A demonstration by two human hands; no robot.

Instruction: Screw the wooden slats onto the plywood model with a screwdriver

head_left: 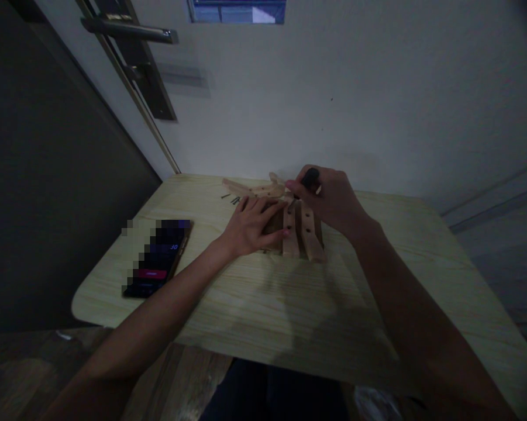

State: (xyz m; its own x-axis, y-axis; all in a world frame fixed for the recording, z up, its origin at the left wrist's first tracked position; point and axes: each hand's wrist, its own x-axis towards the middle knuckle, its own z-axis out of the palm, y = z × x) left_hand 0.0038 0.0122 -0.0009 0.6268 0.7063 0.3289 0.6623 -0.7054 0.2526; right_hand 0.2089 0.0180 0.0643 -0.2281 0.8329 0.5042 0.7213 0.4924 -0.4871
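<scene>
A small assembly of wooden pieces with holes [302,237] sits near the far middle of a pale wood table [263,304]. My left hand [254,225] lies flat on its left side, fingers stretched out and pressing down. My right hand [329,199] is closed around a dark-handled tool [310,175], its tip hidden where it meets the top of the wood. More loose wooden pieces [257,188] lie just behind the assembly.
A phone with a lit screen [158,260] lies at the table's left edge. A few dark screws [230,199] rest near the far edge. A white wall stands behind the table, and a door with a metal handle [129,29] is at the upper left.
</scene>
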